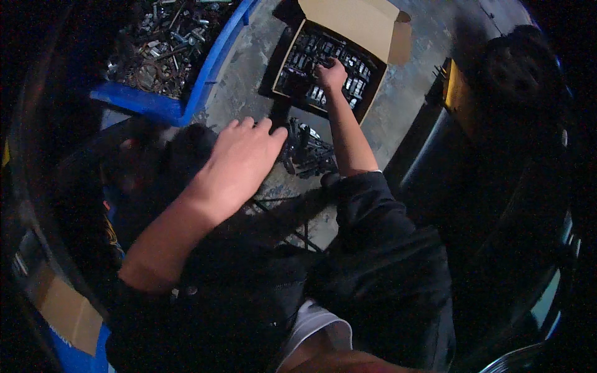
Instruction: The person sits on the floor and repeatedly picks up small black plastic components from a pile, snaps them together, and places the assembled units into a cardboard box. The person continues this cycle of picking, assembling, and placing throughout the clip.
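Note:
My right hand [332, 75] reaches into an open cardboard box [301, 106] and pinches a small dark part [325, 62] over its contents. Rows of small black and silver metal parts [357, 87] fill the box. Nearer to me, my left hand [246, 151] hangs palm down with its fingers loosely bent and apart; nothing shows in it, though its underside is hidden. By its thumb, a loose pile of dark metal parts [310, 149] lies on the floor, just in front of the box.
A blue bin [186, 102] at the far left holds a jumble of metal pieces. To the right stand a yellow-edged object [458, 92] and a dark wheel-like shape [515, 69]. Another piece of cardboard [67, 306] sits over something blue at the lower left. Much else is in shadow.

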Motion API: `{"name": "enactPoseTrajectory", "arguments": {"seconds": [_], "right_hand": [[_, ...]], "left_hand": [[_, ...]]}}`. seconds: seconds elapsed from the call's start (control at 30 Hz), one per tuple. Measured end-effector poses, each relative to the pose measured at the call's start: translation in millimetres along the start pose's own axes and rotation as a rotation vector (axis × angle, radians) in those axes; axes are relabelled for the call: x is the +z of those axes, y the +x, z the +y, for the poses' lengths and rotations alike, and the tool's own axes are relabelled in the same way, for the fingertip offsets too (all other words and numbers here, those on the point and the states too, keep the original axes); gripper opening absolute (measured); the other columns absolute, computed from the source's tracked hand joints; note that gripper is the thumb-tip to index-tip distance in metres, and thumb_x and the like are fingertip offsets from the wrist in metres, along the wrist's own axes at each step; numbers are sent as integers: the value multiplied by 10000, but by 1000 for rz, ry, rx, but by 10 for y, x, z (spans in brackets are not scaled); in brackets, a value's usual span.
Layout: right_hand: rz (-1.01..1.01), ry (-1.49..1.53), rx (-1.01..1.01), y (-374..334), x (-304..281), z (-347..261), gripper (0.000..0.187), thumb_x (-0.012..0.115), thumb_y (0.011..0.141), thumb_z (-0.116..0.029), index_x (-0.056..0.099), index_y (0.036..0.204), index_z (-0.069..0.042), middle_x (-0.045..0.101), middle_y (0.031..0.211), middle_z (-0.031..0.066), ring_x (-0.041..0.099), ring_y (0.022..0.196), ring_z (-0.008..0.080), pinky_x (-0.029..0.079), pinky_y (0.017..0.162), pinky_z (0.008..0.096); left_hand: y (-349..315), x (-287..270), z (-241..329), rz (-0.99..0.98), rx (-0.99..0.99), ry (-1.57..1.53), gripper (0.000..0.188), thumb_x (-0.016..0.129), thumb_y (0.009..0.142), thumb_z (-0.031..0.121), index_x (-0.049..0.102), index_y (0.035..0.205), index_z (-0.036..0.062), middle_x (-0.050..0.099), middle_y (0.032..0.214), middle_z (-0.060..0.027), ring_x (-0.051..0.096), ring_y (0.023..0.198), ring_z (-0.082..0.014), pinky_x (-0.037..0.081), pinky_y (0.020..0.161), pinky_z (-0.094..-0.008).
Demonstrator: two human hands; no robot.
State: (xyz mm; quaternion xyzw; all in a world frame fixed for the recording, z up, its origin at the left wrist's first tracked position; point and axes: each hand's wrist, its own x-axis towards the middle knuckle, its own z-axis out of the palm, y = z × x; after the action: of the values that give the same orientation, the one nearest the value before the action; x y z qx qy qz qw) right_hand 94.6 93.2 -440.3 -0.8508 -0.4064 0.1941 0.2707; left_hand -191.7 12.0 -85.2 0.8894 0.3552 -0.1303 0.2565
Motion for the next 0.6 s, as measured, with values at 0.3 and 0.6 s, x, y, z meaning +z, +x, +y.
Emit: {"name": "enactPoseTrajectory", "arguments": {"seconds": [0.3, 0.6], "right_hand": [[-92, -190, 151, -1138, -1147, 1036, 324, 729, 776, -237, 719, 1040, -49, 739, 969, 143, 713, 928, 283, 540, 854, 373], [-423, -291, -36, -2027, -737, 1416, 546, 770, 792, -388, 621, 1209, -68, 656, 1132, 183, 619, 1081, 373, 516, 901, 451]], "left_hand": [[20, 45, 63, 16, 2, 69, 499, 752, 798, 185, 569, 1251, 83, 628, 1111, -128, 621, 1046, -344, 518, 891, -448], [107, 68, 22, -21, 7, 66, 488, 737, 819, 198, 569, 1264, 86, 635, 1098, -123, 620, 1048, -342, 514, 895, -439]]}}
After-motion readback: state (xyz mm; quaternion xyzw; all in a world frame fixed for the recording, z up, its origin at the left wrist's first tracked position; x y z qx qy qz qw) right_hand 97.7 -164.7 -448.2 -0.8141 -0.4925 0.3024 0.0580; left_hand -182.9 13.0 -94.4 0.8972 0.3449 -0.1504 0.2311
